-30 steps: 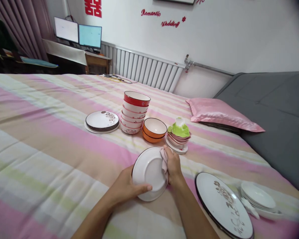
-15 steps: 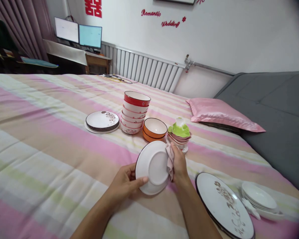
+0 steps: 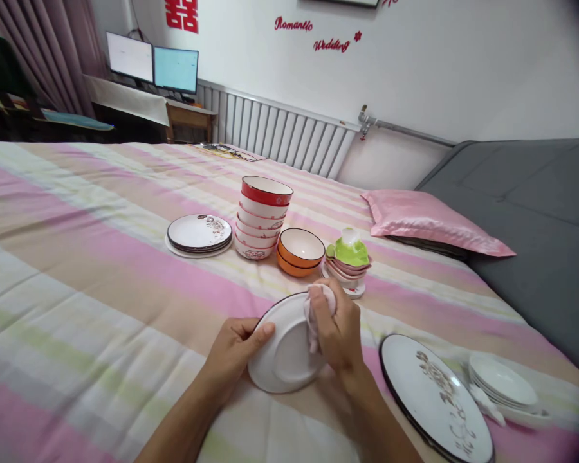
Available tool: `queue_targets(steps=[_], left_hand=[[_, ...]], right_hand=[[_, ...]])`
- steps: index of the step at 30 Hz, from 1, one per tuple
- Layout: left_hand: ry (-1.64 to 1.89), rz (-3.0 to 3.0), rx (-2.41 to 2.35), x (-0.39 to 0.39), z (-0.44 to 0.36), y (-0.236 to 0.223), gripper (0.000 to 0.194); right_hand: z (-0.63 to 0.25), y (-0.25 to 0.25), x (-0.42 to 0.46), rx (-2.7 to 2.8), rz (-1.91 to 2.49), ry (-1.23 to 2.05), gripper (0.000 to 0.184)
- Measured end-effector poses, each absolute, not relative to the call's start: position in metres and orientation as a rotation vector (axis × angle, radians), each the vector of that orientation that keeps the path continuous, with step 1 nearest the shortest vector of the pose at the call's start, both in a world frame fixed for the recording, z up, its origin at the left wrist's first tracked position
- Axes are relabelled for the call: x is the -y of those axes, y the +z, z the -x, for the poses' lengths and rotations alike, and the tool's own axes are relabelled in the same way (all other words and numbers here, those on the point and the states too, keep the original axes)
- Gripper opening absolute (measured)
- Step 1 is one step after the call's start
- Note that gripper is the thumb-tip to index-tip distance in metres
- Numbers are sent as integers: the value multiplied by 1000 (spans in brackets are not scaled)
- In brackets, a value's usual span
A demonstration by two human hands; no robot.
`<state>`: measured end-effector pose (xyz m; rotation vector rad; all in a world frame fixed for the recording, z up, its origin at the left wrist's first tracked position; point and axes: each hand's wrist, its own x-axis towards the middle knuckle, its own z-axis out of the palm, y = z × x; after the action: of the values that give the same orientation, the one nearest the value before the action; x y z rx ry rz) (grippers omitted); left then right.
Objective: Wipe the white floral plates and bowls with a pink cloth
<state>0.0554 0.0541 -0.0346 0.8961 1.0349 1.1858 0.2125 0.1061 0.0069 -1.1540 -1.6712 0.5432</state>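
Note:
A white plate (image 3: pixel 282 350) with a dark rim is turned underside up, tilted over the striped bedspread (image 3: pixel 101 270). My left hand (image 3: pixel 231 357) grips its left edge, thumb on the back. My right hand (image 3: pixel 335 331) is closed on a pale pink cloth (image 3: pixel 314 308) and presses it against the plate's back near the upper right rim.
Behind stand a stack of flowered plates (image 3: pixel 199 233), a stack of red and white bowls (image 3: pixel 262 217), orange bowls (image 3: pixel 300 251) and small pink and green dishes (image 3: pixel 348 265). A large flowered plate (image 3: pixel 434 395) and white dishes (image 3: pixel 504 388) lie right. A pink pillow (image 3: pixel 429 222) lies beyond.
The plate has tipped lower and flatter toward the bed. My right hand with the cloth has moved from the plate's right edge onto its back.

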Motion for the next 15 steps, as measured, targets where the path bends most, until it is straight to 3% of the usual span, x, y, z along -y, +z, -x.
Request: queue_targets(steps=[8,15], left_hand=[[1166,-1161,-963,-55,-57,-32,40],[1138,-1227,-989,-57,-58,-33,41]], right_hand=[[-200,17,-85,2103,935,16,24],[-201,14,-90,2134,872,21,24]])
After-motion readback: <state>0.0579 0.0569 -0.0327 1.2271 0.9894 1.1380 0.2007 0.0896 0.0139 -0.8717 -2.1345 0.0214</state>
